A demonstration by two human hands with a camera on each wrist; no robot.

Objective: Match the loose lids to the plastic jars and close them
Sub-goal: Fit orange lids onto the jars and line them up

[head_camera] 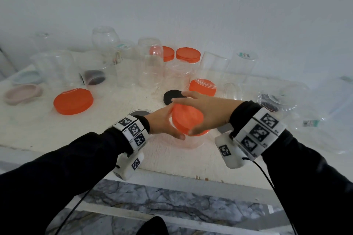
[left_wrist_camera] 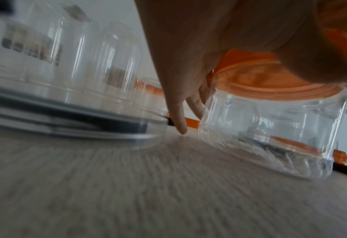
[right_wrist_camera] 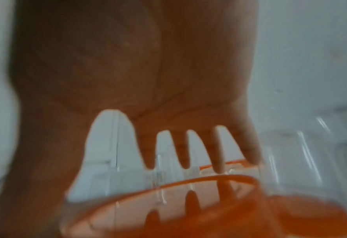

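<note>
White desk (head_camera: 114, 105) bears a clear jar (head_camera: 191, 141) with an orange lid (head_camera: 186, 118) on its mouth; left hand (head_camera: 162, 122) cups the jar to steady it; right hand (head_camera: 208, 108) spans and grips the lid, seemingly for turning.

White table (head_camera: 122, 103) with clear jars (head_camera: 150, 66), orange lids (head_camera: 73, 101), black lid (head_camera: 172, 96)

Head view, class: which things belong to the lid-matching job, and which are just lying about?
Job: orange lid under the right hand; clear jar held by the left hand; loose orange lid; black lid; open jars behind.
Lying about: pink dish; blue dish.
</note>
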